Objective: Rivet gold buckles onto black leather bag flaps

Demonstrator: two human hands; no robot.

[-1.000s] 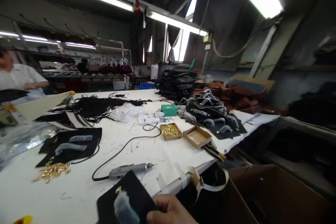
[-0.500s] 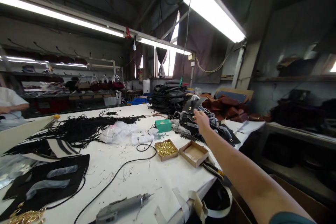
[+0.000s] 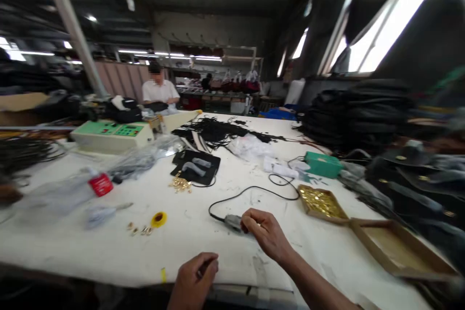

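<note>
My right hand (image 3: 267,232) is curled over the table's middle, right at the end of the grey electric screwdriver (image 3: 233,223); its fingers are bent together, and whatever lies between them is hidden. Low in the view, my left hand (image 3: 196,276) hangs at the table's front edge with fingers curled towards the thumb; nothing can be made out inside it. A black cable (image 3: 254,188) runs from the tool to the right. Beyond the right hand stand a cardboard tray of gold pieces (image 3: 321,203) and a second cardboard tray (image 3: 395,252).
On the white table (image 3: 225,261) lie a yellow tape roll (image 3: 159,219), small gold fittings (image 3: 179,184), black pieces (image 3: 196,167) and a green box (image 3: 323,164). A green-and-cream machine (image 3: 112,135) stands at left. A person (image 3: 160,91) sits beyond. Dark bags fill the right.
The view has swung left. My right hand has come back from the dark bags on the right to the screwdriver. My left hand has entered the view.
</note>
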